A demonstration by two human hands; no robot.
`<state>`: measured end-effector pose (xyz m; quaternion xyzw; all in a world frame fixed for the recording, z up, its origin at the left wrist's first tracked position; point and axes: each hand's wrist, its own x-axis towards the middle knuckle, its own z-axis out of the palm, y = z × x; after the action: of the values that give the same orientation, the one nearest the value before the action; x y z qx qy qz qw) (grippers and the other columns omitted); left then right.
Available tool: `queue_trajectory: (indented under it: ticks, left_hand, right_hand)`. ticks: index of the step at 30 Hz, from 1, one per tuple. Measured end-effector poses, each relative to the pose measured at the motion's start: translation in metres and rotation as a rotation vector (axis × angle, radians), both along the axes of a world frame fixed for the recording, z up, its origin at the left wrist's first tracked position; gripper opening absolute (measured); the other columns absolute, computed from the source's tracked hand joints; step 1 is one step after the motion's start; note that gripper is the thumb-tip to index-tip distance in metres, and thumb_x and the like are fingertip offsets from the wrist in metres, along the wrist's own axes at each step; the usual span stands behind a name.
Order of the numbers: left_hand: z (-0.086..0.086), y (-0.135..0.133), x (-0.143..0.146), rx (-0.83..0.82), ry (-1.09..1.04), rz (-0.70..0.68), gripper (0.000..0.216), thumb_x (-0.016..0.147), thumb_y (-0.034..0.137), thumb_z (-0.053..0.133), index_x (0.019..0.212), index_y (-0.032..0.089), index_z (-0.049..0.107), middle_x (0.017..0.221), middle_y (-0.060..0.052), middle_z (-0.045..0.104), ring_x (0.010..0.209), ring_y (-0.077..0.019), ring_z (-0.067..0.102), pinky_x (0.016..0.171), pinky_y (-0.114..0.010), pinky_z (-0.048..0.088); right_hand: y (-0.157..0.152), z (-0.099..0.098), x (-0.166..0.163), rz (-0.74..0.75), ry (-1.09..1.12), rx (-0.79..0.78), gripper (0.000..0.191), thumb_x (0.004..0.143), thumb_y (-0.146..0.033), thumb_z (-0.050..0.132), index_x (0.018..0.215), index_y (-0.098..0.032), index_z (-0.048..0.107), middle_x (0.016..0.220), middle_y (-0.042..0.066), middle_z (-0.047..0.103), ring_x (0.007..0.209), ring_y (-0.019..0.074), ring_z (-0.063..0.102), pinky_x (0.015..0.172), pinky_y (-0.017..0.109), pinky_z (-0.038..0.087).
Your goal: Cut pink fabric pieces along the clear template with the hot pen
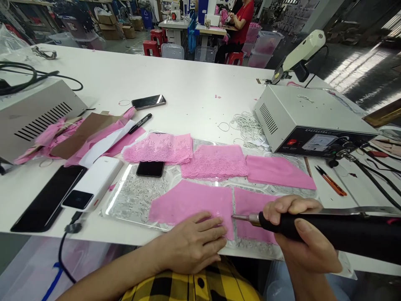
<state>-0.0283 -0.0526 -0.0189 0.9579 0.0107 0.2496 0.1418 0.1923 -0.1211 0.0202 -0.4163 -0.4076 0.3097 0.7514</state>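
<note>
My left hand (197, 242) lies flat, fingers stretched, on the lower edge of a pink fabric piece (194, 202) with a slanted left side. In my right hand (300, 230) is a thick black handheld tool (338, 230) with a slim metal tip, held sideways with the fingers wrapped round it. The tip points left and reaches the gap between that piece and a smaller pink piece (253, 209), partly covered by my right hand. Behind them lie two pink lace pieces, a scalloped one (214, 161) and another (159, 148), plus a plain folded pink piece (278, 171).
Under the fabric is a grey marbled board (125, 205). A grey control box (313, 121) with a meter stands at right, near orange snips (332, 182). A white power bank (94, 184), phones and a marker (140, 123) lie left. A person in red (241, 25) sits beyond.
</note>
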Motion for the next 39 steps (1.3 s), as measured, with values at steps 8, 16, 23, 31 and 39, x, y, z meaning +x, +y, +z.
queue_trajectory:
  ticks: [8, 16, 23, 31, 39]
  left_hand:
    - [0.007, 0.002, -0.012, 0.000, -0.051, 0.135, 0.028, 0.097, 0.034, 0.054, 0.112, 0.013, 0.065, 0.117, -0.007, 0.071, 0.117, -0.0213, 0.061, 0.109, -0.038, 0.042]
    - [0.007, 0.021, -0.064, 0.038, -0.037, 0.443, 0.026, 0.095, 0.021, 0.055, 0.118, 0.013, 0.064, 0.124, -0.010, 0.067, 0.128, -0.0246, 0.055, 0.110, -0.043, 0.043]
    - [0.001, 0.027, -0.090, 0.070, 0.002, 0.524, 0.030, 0.096, 0.020, 0.052, 0.125, 0.015, 0.061, 0.128, -0.010, 0.065, 0.130, -0.0234, 0.052, 0.114, -0.041, 0.038]
    - [-0.003, 0.025, -0.096, 0.046, 0.034, 0.527, 0.029, 0.097, 0.020, 0.052, 0.124, 0.014, 0.062, 0.127, -0.009, 0.066, 0.130, -0.0251, 0.052, 0.114, -0.044, 0.037]
    - [-0.003, 0.025, -0.105, 0.061, 0.031, 0.516, 0.031, 0.097, 0.021, 0.052, 0.126, 0.015, 0.061, 0.129, -0.009, 0.065, 0.132, -0.0240, 0.051, 0.115, -0.044, 0.037]
  right_hand:
    - [0.013, 0.007, -0.004, -0.162, 0.006, 0.005, 0.013, 0.069, -0.028, 0.065, 0.077, -0.019, 0.061, 0.070, -0.002, 0.058, 0.048, 0.0109, 0.052, 0.047, 0.031, 0.048]
    - [0.046, 0.000, -0.022, -0.271, -0.012, 0.026, 0.013, 0.063, -0.023, 0.059, 0.075, -0.019, 0.058, 0.072, -0.002, 0.057, 0.050, 0.0119, 0.052, 0.052, 0.035, 0.050]
    - [0.054, 0.001, -0.027, -0.277, -0.039, 0.003, 0.012, 0.064, -0.022, 0.058, 0.075, -0.019, 0.059, 0.072, -0.001, 0.056, 0.050, 0.0125, 0.053, 0.053, 0.035, 0.049]
    - [0.055, 0.004, -0.029, -0.302, -0.083, -0.015, 0.006, 0.063, -0.018, 0.057, 0.069, -0.020, 0.057, 0.070, -0.001, 0.058, 0.053, 0.0134, 0.053, 0.049, 0.033, 0.047]
    - [0.065, 0.004, -0.047, -0.225, -0.040, 0.005, 0.009, 0.065, -0.021, 0.057, 0.074, -0.019, 0.059, 0.073, -0.001, 0.057, 0.052, 0.0129, 0.054, 0.051, 0.035, 0.049]
